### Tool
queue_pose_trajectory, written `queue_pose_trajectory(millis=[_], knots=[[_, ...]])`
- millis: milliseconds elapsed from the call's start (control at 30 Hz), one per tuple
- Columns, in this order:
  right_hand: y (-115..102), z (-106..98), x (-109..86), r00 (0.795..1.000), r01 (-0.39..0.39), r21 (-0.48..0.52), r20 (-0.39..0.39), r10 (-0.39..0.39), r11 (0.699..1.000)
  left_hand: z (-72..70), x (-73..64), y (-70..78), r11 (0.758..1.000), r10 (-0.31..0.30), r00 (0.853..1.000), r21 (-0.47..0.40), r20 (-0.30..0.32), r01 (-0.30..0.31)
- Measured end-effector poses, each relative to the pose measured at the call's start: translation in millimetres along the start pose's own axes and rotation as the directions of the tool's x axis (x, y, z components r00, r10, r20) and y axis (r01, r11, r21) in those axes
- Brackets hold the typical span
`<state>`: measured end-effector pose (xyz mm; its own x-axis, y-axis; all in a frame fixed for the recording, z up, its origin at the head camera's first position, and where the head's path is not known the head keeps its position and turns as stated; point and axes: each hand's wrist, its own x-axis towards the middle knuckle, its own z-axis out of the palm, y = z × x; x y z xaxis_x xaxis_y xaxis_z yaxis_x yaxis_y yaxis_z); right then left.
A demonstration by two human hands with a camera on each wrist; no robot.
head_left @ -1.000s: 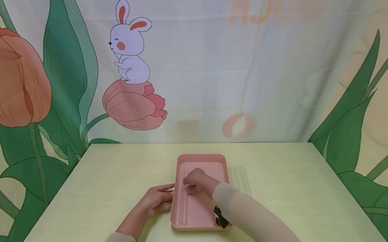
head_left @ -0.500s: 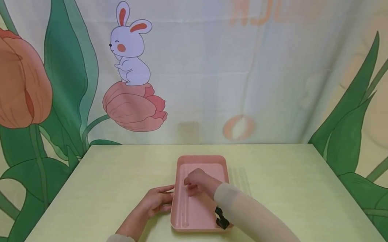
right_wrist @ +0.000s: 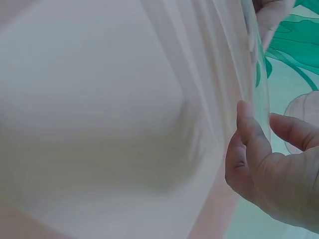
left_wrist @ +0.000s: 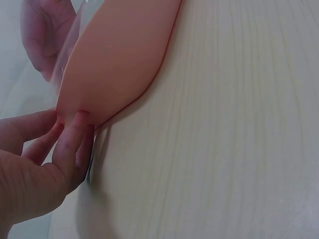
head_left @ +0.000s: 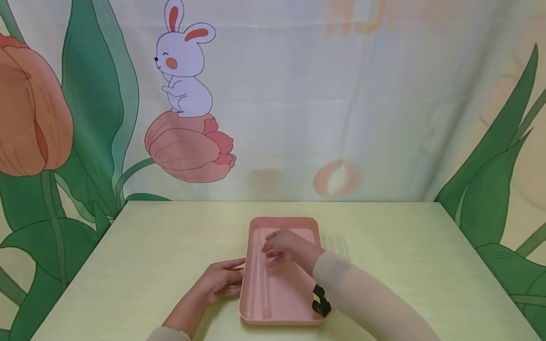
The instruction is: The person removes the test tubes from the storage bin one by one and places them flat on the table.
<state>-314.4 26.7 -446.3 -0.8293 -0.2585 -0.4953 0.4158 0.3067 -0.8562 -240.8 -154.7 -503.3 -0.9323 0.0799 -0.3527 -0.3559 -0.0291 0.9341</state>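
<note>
A shallow pink tray (head_left: 293, 322) lies lengthwise on the table. Inside it, along the left wall, rests a clear tube (head_left: 251, 288). My right hand (head_left: 289, 246) reaches over the tray and pinches a second clear tube (head_left: 266, 299) near its far end; that tube slants slightly. In the right wrist view the clear wall of the tube (right_wrist: 262, 94) passes between thumb and fingers. My left hand (head_left: 224, 281) touches the tray's left outer wall with extended fingertips, also seen against the pink wall (left_wrist: 124, 55) in the left wrist view.
Several clear tubes (head_left: 336, 243) lie on the pale wooden table (head_left: 166, 257) just right of the tray, partly behind the right forearm. A printed curtain (head_left: 276, 114) with a rabbit and tulips hangs behind the table's far edge.
My right hand has shifted a little right, its fingers less bunched. The tube below it has swung rightward at its near end, away from the other tube. My left hand stays put.
</note>
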Motion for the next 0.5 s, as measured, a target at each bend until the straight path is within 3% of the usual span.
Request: queue_pose_trajectory(millis=[167, 500], knots=[[-8, -9, -9.6, 1.0, -0.018, 0.003, 0.014, 0.018, 1.0, 0.7, 0.1, 0.0, 1.0, 0.005, 1.0, -0.001, -0.012, -0.005], [-7, -35, -15.4, 0.999, 0.023, 0.033, 0.034, -0.025, 0.999, -1.2, -0.7, -0.2, 1.0, 0.001, 1.0, 0.002, 0.005, -0.001]])
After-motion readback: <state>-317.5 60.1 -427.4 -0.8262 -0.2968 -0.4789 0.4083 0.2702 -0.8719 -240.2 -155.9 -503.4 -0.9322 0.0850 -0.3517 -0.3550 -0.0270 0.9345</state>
